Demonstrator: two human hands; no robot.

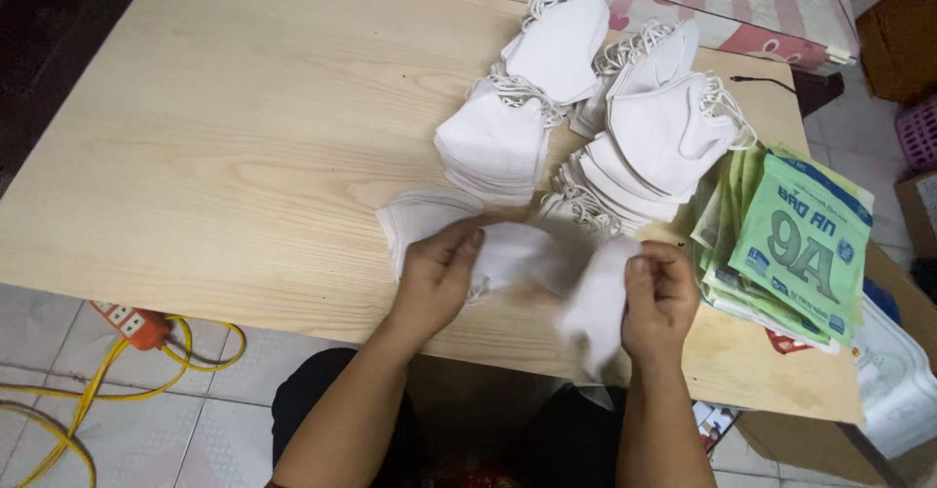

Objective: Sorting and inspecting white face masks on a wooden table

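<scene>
Left hand (439,278) and right hand (662,298) grip white masks (547,264); mask piles (634,127), green packets (805,244) on table (224,146).

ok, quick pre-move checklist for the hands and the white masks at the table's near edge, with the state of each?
1. Left hand on a white mask: ok, fingers rest on it at the near edge.
2. Right hand gripping the blurred white piece: ok, fingers closed on it.
3. Whether both hands hold one mask or two: cannot tell, motion blur.
4. Flat mask beside the left hand lies on the wooden table: ok.
5. Mask stacks behind the hands standing: ok, though loosely piled.
6. Green packets fully on the table: not ok, the pile overhangs the right edge.
</scene>
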